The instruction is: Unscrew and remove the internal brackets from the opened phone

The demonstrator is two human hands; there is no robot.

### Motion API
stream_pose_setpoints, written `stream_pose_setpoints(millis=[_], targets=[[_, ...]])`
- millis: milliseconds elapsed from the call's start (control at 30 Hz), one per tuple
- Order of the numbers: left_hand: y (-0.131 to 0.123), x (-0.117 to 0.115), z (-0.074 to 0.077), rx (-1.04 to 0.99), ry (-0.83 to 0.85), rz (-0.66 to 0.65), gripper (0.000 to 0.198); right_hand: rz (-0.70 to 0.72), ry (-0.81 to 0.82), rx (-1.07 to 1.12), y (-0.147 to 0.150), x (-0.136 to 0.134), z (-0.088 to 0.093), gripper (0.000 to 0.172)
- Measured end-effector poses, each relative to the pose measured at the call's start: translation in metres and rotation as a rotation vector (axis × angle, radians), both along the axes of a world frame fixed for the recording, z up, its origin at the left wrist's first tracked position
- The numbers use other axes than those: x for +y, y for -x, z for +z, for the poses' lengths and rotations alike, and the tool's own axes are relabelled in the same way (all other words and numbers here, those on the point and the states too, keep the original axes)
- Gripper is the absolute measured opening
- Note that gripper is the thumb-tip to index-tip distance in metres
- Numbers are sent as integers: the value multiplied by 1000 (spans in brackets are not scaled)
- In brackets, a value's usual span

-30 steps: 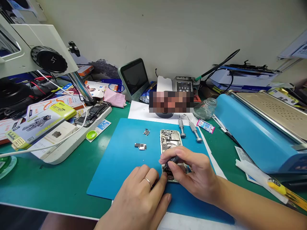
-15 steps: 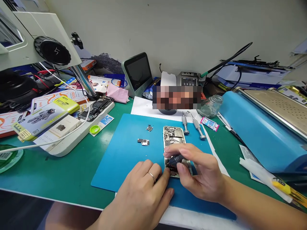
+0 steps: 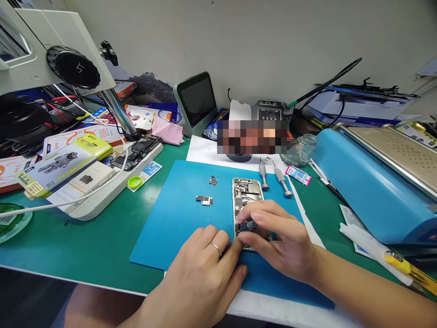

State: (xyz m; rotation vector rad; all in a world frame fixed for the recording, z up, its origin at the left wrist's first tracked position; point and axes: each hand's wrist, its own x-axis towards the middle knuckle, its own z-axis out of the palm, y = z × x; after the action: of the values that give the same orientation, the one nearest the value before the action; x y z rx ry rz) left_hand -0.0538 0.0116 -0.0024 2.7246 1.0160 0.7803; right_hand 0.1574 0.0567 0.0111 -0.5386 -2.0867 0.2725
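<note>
An opened phone (image 3: 239, 193) lies on the blue mat (image 3: 170, 228), its inner parts exposed and its lower half partly covered by my hands. My left hand (image 3: 208, 269) is closed, with fingers curled and the forefinger pressed on the phone's lower left edge. Between the thumb and fingers of my right hand (image 3: 283, 237) is a dark screwdriver (image 3: 248, 226) with a ringed grip, slanting down to the left over the phone; its tip is hidden. Left of the phone lie a small metal-and-black part (image 3: 205, 200) and a smaller bracket-like piece (image 3: 213, 181).
Two grey screwdrivers (image 3: 282, 181) lie beyond the phone, near a glass jar (image 3: 300, 149). At right stand a blue machine (image 3: 368, 191) and a yellow cutter (image 3: 409, 269). A microscope stand (image 3: 82, 212) with boxes fills the left; a screen device (image 3: 196, 102) stands behind.
My right thumb has closed in toward the forefinger around the screwdriver, which now lies flatter. My left hand stays at the phone's edge.
</note>
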Motion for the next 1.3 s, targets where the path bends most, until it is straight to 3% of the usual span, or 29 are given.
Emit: stream_pose_setpoints(millis=[333,533,800,1300], targets=[[0,1,1,2,-4,6,17,-44,-49,-48,-4,0,7,58],[2,-1,1,31,-7,4,34,-41,45,22,-4,2,2,67],[3,1,2,44,-2,3,32,-52,55,18,-7,-1,3,70],[3,1,4,51,14,-5,34,-4,221,38,-3,-5,-2,70]])
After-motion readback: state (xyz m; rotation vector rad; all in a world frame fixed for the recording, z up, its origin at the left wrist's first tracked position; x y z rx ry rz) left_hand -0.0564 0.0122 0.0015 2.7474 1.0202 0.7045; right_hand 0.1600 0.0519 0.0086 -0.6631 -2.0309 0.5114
